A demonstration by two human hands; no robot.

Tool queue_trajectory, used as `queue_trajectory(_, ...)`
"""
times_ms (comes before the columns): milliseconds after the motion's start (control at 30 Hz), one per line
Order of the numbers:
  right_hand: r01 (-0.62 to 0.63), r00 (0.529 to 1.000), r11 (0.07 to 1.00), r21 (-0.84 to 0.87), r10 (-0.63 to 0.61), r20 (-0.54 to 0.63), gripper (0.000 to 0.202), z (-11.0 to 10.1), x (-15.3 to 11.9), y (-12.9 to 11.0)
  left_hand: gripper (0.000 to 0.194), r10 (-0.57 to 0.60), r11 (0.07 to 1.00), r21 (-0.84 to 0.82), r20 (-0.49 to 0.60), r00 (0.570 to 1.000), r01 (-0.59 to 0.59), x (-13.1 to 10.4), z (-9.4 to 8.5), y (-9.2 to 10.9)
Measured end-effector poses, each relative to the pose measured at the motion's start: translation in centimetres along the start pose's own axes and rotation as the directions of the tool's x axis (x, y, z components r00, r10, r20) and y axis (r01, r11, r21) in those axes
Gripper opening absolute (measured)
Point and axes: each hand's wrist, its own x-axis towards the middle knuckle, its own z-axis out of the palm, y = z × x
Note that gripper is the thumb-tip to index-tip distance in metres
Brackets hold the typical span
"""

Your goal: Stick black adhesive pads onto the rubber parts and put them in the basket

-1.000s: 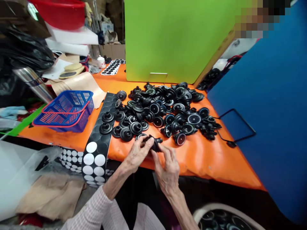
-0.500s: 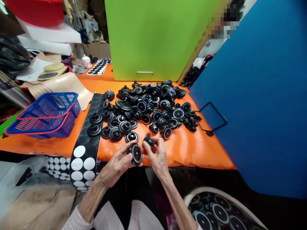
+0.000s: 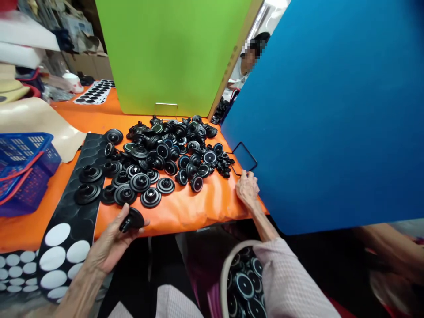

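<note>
Head view: left hand (image 3: 111, 242) pinches a black disc (image 3: 135, 218), stem leftward, nearside of the disc heap (image 3: 162, 151); right hand (image 3: 247, 187) half-curled beside wire frame (image 3: 249, 153), grasp unclear.

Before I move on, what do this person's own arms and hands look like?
The left hand and right hand are bare: no gloves or watch visible. A pale, finely checked sleeve ends partway down the right forearm; the left forearm is bare as far as it shows.
</note>
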Motion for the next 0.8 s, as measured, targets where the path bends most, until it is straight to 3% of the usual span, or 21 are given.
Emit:
queue_trajectory(67, -0.016, 1.0, 1.0, -0.025, 0.016, 0.022, 0.02, 0.0, 1.1, 1.4, 0.011, 0.011, 1.0, -0.012, 0.015, 1.0, -0.011, 0.0, 0.1, -0.1)
queue_trajectory(167, -0.004, 0.999, 1.0, -0.01, 0.004, 0.044, 0.019, -0.6, 1.2, 1.1, 0.009, 0.011, 0.999, -0.051, 0.069, 0.998, -0.007, 0.3, 0.0, -0.4)
queue_trajectory(233, 0.035, 0.997, 0.999, 0.037, -0.038, 0.073, 0.021, -1.1, -0.3, -0.4, 0.012, -0.001, 0.997, -0.076, 0.123, 0.992, 0.011, 0.5, -0.2, -0.5)
queue_trajectory(333, 0.129, 0.973, 0.979, 0.16, -0.156, 0.169, 0.024, -1.8, -4.8, -4.1, 0.017, 0.008, 0.997, -0.081, 0.196, 0.98, 0.008, 0.6, -0.3, -0.8)
queue_trajectory(433, 0.27, 0.874, 0.86, 0.432, -0.407, 0.264, 0.023, -1.7, -10.0, -8.2, 0.019, 0.055, 0.998, -0.047, 0.237, 0.97, -0.045, 0.6, -0.2, -1.1)
queue_trajectory(500, 0.287, 0.836, 0.828, 0.482, -0.462, 0.295, 0.024, -1.2, -12.2, -10.1, 0.022, 0.088, 0.996, -0.014, 0.261, 0.961, -0.087, 0.4, -0.2, -1.3)
queue_trajectory(633, 0.291, 0.81, 0.827, 0.48, -0.48, 0.337, 0.02, -0.7, -12.8, -11.0, 0.026, 0.147, 0.986, 0.029, 0.305, 0.941, -0.163, 0.2, -0.3, -1.8)
queue_trajectory(800, 0.232, 0.825, 0.776, 0.587, -0.477, 0.305, 0.021, -2.8, -13.6, -13.2, 0.028, 0.192, 0.971, 0.071, 0.35, 0.917, -0.23, 0.0, 0.0, -2.7)
